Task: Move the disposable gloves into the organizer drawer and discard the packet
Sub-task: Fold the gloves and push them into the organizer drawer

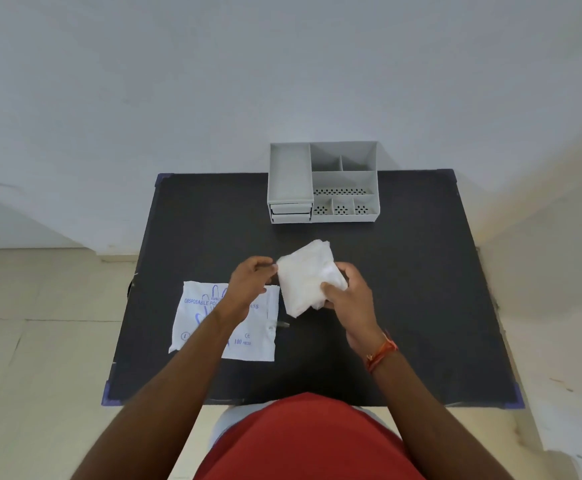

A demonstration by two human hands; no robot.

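Stack of disposable gloves [305, 277] is out of the packet and held above the middle of the black table [421, 271], between both hands. Right hand [350, 292] carries the weight: fingers curled around the near right edge of the stack, thumb pressed on top, so the thin sheets stay bunched as one wad. Left hand [253, 277] sits at the stack's left edge, fingertips drawn together at the corner, touching or lightly pinching it; likely squaring or steadying the floppy pile, though contact is hard to confirm. Empty packet [227, 323] lies flat on the near left of the table, partly under the left forearm, parked there so both hands are free; it has yet to be discarded. Grey organizer [322, 183] stands at the far edge, against the wall, its two small drawers [291, 213] on the lower left front looking closed or nearly so. Judgement: one hand must let go to pull a drawer before the gloves can go in.
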